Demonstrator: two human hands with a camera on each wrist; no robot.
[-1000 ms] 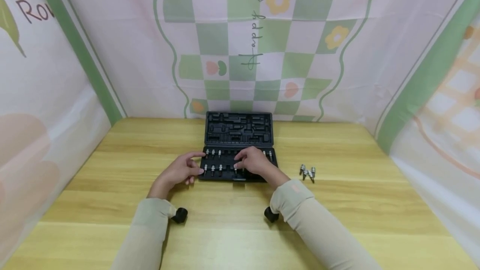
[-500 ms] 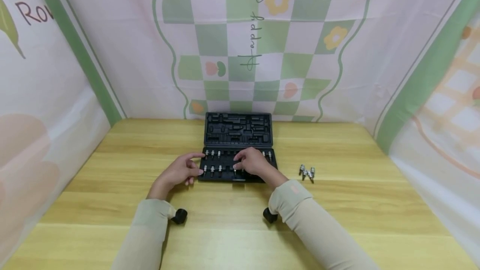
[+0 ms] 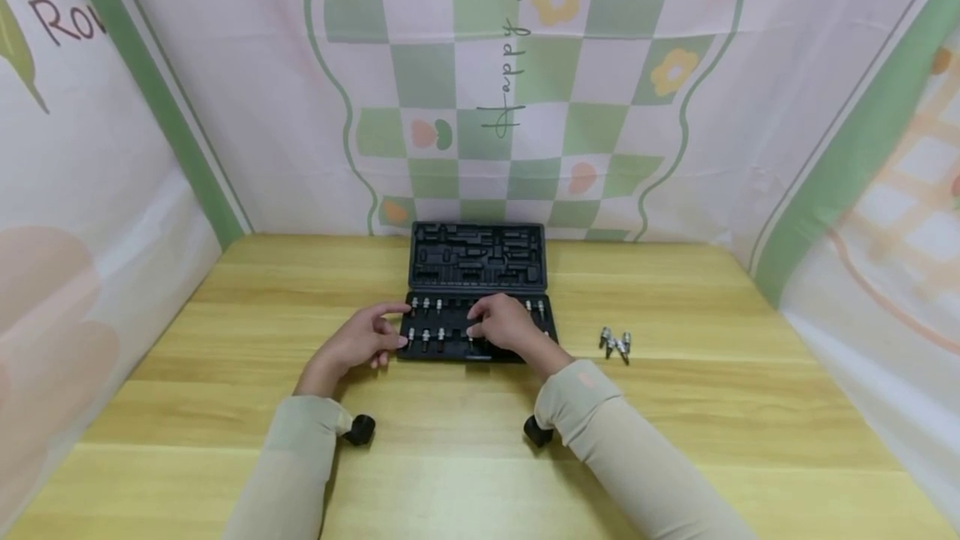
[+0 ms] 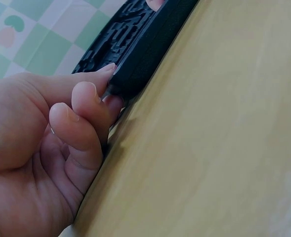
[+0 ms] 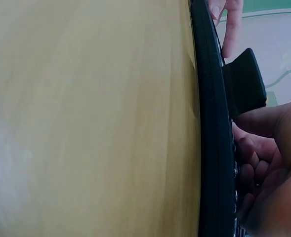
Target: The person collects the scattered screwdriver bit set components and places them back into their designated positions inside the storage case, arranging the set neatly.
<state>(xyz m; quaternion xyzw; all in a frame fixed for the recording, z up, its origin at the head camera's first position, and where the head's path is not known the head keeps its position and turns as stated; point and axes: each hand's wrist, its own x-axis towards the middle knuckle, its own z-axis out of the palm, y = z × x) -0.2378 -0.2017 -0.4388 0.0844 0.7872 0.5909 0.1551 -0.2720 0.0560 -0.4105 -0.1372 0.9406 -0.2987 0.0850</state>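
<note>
A black plastic socket case (image 3: 478,355) lies open on the table, its lid (image 3: 478,257) leaning back. Silver bit sockets (image 3: 426,338) stand in two rows in its base. My left hand (image 3: 360,340) holds the left edge, forefinger at the upper row and thumb at the lower. In the left wrist view the thumb lies on the case's corner, other fingers curled beside it. My right hand (image 3: 510,325) reaches over the base, thumb tip right at a lower-row bit socket (image 3: 471,342), forefinger just above. I cannot tell whether it pinches that socket. Its palm hides several slots.
Several loose bit sockets (image 3: 615,344) lie in a small group on the table, right of the case. A latch tab (image 5: 245,84) sticks up from the case's front edge. A patterned cloth (image 3: 495,107) hangs behind the wooden table (image 3: 435,457).
Both hands stay nearly in place. The right wrist has shifted slightly left, uncovering a bit socket at the right end of the lower row.
</note>
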